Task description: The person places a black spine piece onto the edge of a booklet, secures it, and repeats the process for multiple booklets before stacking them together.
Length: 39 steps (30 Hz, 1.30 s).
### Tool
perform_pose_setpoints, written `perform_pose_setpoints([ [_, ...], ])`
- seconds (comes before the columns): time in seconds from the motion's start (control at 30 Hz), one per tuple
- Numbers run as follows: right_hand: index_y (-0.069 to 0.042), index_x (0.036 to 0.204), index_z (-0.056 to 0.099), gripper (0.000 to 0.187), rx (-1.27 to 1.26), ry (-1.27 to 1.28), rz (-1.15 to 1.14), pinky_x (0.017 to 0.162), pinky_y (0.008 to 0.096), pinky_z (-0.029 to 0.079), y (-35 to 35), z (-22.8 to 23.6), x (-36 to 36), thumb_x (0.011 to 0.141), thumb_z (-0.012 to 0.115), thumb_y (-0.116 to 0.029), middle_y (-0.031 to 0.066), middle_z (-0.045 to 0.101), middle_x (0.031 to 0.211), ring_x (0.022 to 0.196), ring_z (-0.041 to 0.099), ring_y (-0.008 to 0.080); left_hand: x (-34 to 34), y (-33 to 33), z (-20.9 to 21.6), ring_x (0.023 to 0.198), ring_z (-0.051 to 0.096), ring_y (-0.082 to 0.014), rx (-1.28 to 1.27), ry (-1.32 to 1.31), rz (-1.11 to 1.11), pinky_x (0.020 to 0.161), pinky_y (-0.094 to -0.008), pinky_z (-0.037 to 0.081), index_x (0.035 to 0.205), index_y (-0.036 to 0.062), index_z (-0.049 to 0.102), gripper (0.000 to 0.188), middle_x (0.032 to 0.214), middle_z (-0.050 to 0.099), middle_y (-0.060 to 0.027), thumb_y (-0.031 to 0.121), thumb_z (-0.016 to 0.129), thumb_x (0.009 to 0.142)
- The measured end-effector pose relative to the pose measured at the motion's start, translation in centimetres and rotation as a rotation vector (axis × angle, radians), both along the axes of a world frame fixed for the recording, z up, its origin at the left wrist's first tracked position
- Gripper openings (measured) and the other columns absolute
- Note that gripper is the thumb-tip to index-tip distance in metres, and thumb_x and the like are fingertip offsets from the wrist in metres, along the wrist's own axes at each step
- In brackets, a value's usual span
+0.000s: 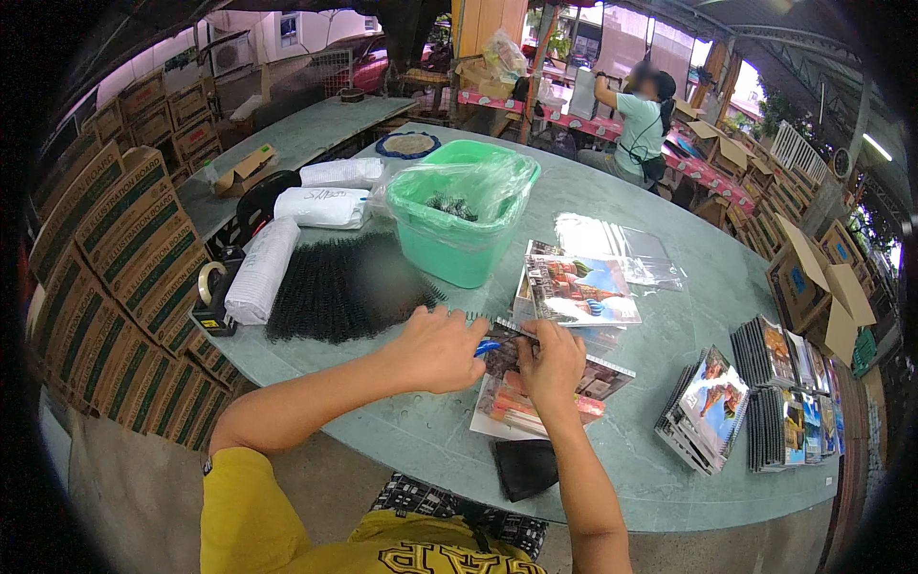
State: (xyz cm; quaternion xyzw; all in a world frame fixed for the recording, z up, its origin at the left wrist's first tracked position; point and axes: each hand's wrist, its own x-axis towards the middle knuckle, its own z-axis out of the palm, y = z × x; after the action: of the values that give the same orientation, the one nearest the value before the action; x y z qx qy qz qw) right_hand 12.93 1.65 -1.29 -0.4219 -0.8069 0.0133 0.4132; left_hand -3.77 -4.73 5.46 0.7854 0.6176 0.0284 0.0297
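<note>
My left hand [440, 349] is closed, its fingers at a black spiral binding coil that runs along the top edge of a notebook [604, 376]. My right hand [552, 364] pinches this notebook at the coil edge with thumb and fingers. Between the hands shows a blue-handled tool [487, 347]; most of it is hidden, and which hand bears its weight is unclear. Beneath lie loose printed sheets with a reddish picture [521, 407]. Just beyond my hands is a stack of picture-covered notebooks [583, 287]. A pile of black coils [330, 287] spreads left of my left hand.
A green bin [454, 251] lined with clear plastic holds black coils. White wrapped rolls [260, 273] and a tape dispenser [218, 295] stand left. Bound notebooks [706, 407] are stacked right; clear sheets [626, 247] lie beyond. A black pouch-like item [525, 469] sits at the near edge. A person [639, 129] works behind.
</note>
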Motion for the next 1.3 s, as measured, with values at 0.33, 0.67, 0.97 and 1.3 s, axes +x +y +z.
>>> perform_pose_setpoints([
  [0.33, -0.01, 0.091, 0.059, 0.023, -0.013, -0.06, -0.034, 0.069, 0.0376, 0.037, 0.3, 0.3, 0.2, 0.07, 0.068, -0.015, 0.0056, 0.06, 0.085, 0.082, 0.056, 0.0258, -0.2, 0.5, -1.7, 0.073, 0.06, -0.0392, 0.046, -0.117, -0.011, 0.065, -0.0482, 0.048, 0.098, 0.0032, 0.054, 0.03, 0.082, 0.06, -0.0202, 0.022, 0.059, 0.075],
  [0.67, -0.011, 0.091, 0.065, 0.011, -0.52, 0.261, 0.692, 0.065, 0.0345, 0.048, -18.6, 11.7, 5.5, 0.082, 0.063, -0.017, 0.0083, 0.064, 0.092, 0.083, 0.062, 0.0246, -6.7, -3.2, -15.8, 0.079, 0.062, -0.0346, 0.06, 0.033, 0.084, 0.069, -0.046, 0.047, 0.091, 0.0058, 0.059, 0.027, 0.086, 0.062, -0.0179, 0.029, 0.06, 0.079],
  [0.97, -0.006, 0.116, 0.055, 0.047, -0.234, -0.095, 0.411, 0.086, 0.0407, 0.043, -11.4, 11.5, 5.2, 0.072, 0.067, -0.016, 0.0128, 0.062, 0.099, 0.097, 0.057, 0.0316, 11.1, -3.4, -14.3, 0.101, 0.054, -0.0396, -0.338, -0.467, -0.26, 0.083, -0.0471, 0.046, 0.128, 0.0088, 0.042, 0.061, 0.114, 0.051, -0.0263, 0.032, 0.065, 0.077],
  [1.3, -0.011, 0.088, 0.068, 0.015, -0.104, -0.042, 0.004, 0.066, 0.0368, 0.043, -1.7, 0.7, 9.2, 0.079, 0.064, -0.022, 0.007, 0.062, 0.077, 0.072, 0.055, 0.0251, 1.1, -1.2, -5.4, 0.089, 0.056, -0.0314, 0.393, -0.561, -0.002, 0.077, -0.04, 0.046, 0.107, 0.0077, 0.056, 0.033, 0.097, 0.055, -0.0141, 0.014, 0.066, 0.076],
])
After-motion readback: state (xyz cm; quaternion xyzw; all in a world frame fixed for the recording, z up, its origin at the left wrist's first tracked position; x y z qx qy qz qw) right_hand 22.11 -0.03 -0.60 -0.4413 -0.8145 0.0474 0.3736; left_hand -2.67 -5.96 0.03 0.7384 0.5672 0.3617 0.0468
